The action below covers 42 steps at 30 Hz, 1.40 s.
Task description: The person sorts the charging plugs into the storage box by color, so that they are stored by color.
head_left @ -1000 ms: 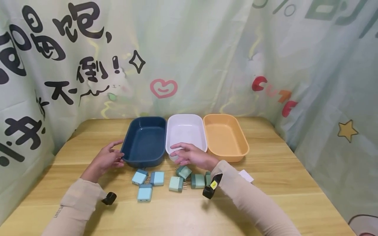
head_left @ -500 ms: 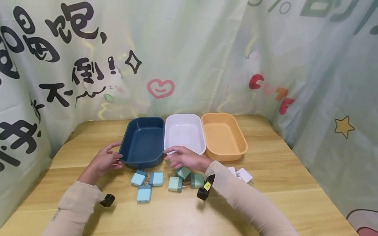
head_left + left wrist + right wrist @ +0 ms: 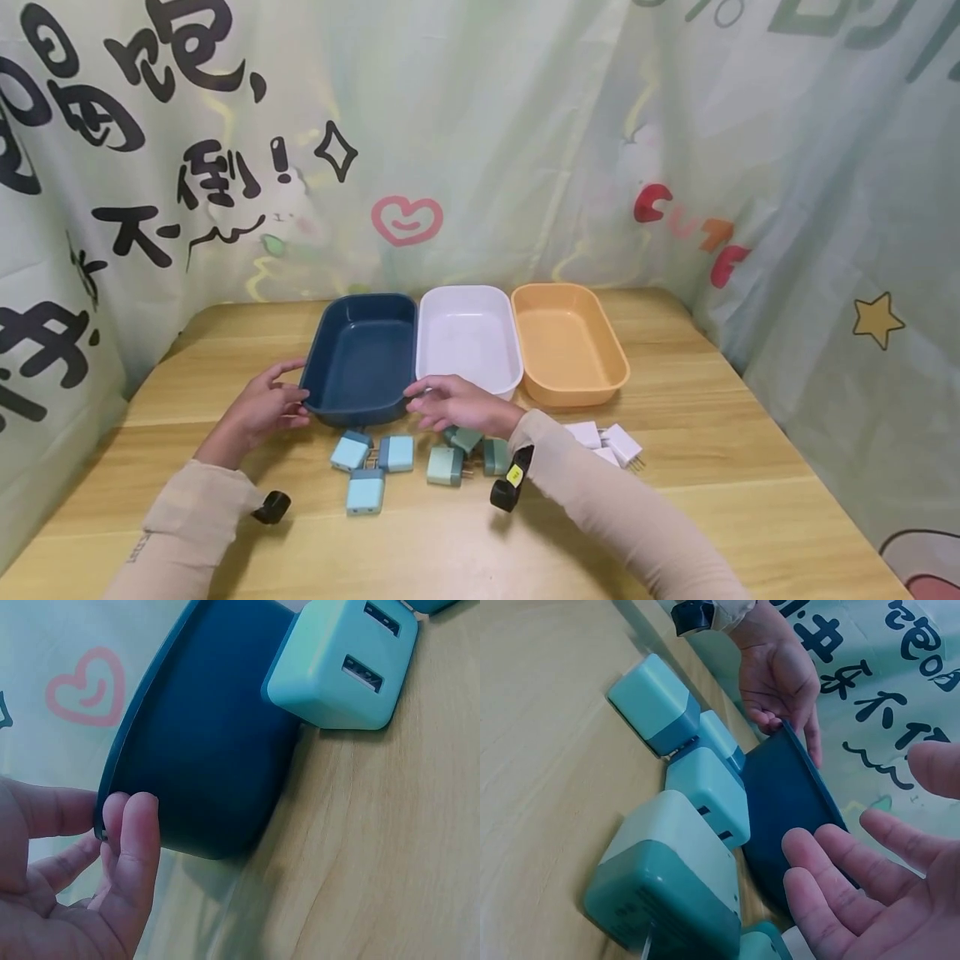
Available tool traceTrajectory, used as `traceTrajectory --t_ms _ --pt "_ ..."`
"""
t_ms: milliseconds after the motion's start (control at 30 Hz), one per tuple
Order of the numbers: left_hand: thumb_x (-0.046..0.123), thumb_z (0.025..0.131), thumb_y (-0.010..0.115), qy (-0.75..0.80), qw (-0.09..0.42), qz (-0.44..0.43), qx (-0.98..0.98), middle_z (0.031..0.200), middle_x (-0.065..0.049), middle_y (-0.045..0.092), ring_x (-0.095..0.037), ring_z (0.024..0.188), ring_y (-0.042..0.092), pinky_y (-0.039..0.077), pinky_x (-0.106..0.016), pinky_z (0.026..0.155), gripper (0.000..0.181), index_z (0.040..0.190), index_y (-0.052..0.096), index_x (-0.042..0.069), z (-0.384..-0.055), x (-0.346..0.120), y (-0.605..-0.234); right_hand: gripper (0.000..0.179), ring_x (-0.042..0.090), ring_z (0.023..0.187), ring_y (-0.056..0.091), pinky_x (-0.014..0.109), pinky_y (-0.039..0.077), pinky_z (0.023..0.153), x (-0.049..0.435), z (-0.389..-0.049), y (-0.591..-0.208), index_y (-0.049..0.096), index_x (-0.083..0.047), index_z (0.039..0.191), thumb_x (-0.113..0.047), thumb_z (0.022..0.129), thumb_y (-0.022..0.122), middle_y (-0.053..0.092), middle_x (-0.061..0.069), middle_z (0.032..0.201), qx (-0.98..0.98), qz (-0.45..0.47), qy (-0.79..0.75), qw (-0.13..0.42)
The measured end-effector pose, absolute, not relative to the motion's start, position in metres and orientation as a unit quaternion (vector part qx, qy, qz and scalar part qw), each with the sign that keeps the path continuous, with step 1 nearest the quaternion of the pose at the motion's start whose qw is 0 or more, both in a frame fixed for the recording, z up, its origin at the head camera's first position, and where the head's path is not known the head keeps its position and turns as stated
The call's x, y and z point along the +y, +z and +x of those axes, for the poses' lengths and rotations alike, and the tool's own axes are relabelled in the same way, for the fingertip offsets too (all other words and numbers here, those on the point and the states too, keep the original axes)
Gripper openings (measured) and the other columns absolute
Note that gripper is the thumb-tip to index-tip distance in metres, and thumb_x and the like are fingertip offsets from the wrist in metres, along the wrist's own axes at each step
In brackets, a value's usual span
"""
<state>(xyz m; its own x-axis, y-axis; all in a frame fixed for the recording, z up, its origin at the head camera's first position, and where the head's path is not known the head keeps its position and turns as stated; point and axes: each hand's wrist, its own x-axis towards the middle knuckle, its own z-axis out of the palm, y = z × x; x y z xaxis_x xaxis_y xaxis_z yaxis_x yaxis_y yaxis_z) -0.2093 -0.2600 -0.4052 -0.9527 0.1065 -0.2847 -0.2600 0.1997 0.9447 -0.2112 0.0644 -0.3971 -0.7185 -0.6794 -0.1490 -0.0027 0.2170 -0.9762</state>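
At the dark blue tray (image 3: 360, 358), my left hand (image 3: 262, 410) pinches the left rim; in the left wrist view fingers of that left hand (image 3: 82, 885) lie on both sides of the rim. My right hand (image 3: 457, 404) is at the same tray's front right corner. Its fingers are fairly straight and the thumb stands apart in the right wrist view, where the right hand (image 3: 885, 900) is close to the rim; contact is unclear. Three light blue USB plug chargers (image 3: 365, 492) lie in front of the tray. Several green chargers (image 3: 446, 466) lie below my right hand, partly hidden.
A white tray (image 3: 517, 379) stands directly right of the blue one, and an orange tray (image 3: 577, 392) beyond it. White chargers (image 3: 621, 444) lie in front of the orange tray, partly behind my right sleeve. A printed curtain (image 3: 510, 150) hangs behind the wooden table (image 3: 697, 467).
My right hand has moved left, from the white tray's front to the blue tray's front right corner. More white chargers show beside the sleeve. My left hand stays at the blue tray's left rim.
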Motion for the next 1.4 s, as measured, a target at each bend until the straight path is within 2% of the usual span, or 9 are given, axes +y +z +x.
traceTrajectory --t_ms 233,500,800,1167,1400 --pt "0.004 0.101 0.044 0.629 0.148 -0.054 0.761 0.102 -0.015 0.046 -0.020 0.077 0.057 0.058 -0.032 0.072 0.060 0.154 0.018 0.010 -0.206 -0.263 -0.409 0.032 0.037 0.101 0.064 0.041 0.054 0.084 0.056 -0.206 -0.405 0.056 0.003 0.127 -0.008 0.097 0.055 0.061 0.024 0.117 0.754 -0.248 -0.555 0.248" --pt "0.004 0.101 0.044 0.634 0.143 -0.045 0.759 0.104 -0.017 0.044 -0.020 0.079 0.056 0.058 -0.033 0.073 0.060 0.154 0.019 0.011 -0.208 -0.261 -0.405 0.030 0.034 0.098 0.065 0.031 0.053 0.081 0.053 -0.207 -0.405 0.059 0.001 0.124 -0.011 0.097 0.059 0.063 0.022 0.111 0.773 -0.256 -0.534 0.230" --pt "0.004 0.101 0.045 0.626 0.144 -0.048 0.765 0.102 -0.016 0.047 -0.020 0.078 0.057 0.058 -0.032 0.072 0.061 0.155 0.018 0.011 -0.209 -0.262 -0.406 0.029 0.013 0.097 0.063 0.024 0.049 0.086 0.048 -0.203 -0.409 0.063 -0.005 0.121 -0.019 0.095 0.062 0.067 0.001 0.106 0.820 -0.277 -0.458 0.204" --pt "0.005 0.101 0.046 0.622 0.138 -0.047 0.769 0.102 -0.015 0.047 -0.020 0.078 0.057 0.058 -0.032 0.072 0.061 0.155 0.019 0.008 -0.209 -0.264 -0.406 0.030 0.018 0.102 0.064 0.023 0.050 0.087 0.043 -0.204 -0.408 0.064 -0.007 0.120 -0.019 0.093 0.066 0.068 0.002 0.111 0.838 -0.288 -0.413 0.212" --pt "0.003 0.100 0.046 0.628 0.133 -0.045 0.766 0.099 -0.015 0.048 -0.019 0.077 0.057 0.058 -0.032 0.071 0.060 0.154 0.021 0.007 -0.208 -0.262 -0.402 0.031 0.010 0.094 0.065 0.021 0.050 0.084 0.040 -0.209 -0.411 0.065 -0.007 0.117 -0.017 0.089 0.072 0.068 0.001 0.107 0.843 -0.310 -0.378 0.222"
